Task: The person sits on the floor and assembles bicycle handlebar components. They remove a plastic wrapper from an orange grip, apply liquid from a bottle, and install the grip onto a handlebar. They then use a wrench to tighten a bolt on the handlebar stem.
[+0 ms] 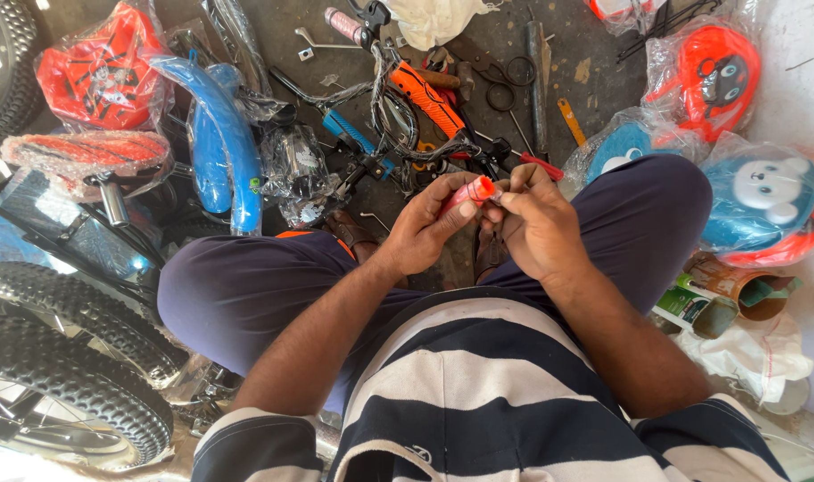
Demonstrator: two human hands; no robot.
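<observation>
Mostly hidden: red tube (472, 191) | left hand (427, 228) grip wraps it | right hand (533, 221) grip pinches its tip.

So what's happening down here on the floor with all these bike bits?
A person sits among bicycle parts, holding a small red tube in the left hand, while the right hand works at its tip. In front lie an orange tool, scissors and a blue mudguard. Knobbly tyres sit at the person's left.
</observation>
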